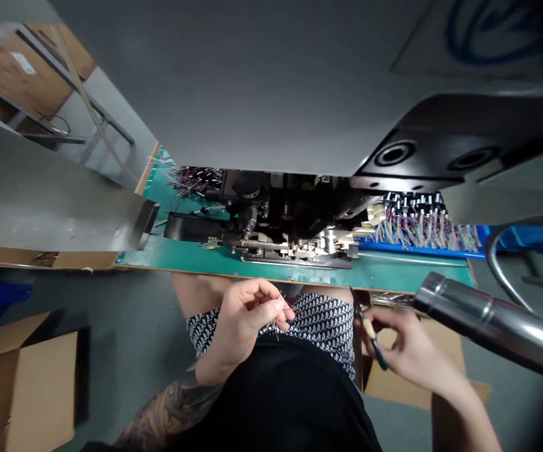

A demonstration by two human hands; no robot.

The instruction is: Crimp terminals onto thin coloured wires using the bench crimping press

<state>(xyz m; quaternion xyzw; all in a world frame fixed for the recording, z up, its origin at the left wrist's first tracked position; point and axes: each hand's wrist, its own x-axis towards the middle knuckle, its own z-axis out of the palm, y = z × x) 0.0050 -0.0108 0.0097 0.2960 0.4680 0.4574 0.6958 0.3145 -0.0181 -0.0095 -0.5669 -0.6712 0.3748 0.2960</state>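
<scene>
Above my lap, my left hand point(252, 314) is closed in a pinch on a few thin wires point(279, 296), whose ends stick out past the fingertips. Off to the right, below the table edge, my right hand point(400, 342) is wrapped round a slim hand tool point(378, 356) with a dark pointed tip and a dark green handle end. The tool's tip points up toward the table and is apart from the wires. Its exact kind is hard to make out. In front of both hands stands a grey press machine point(294, 248), its metal tooling low over the green tabletop point(158, 256).
Many cable pieces with coloured wire ends point(422, 220) lie in a blue tray point(434, 253) at the right. More loose cables point(200, 179) lie at the back left. A metal tube point(488, 317) juts in at right. An open cardboard box point(40, 389) stands at lower left.
</scene>
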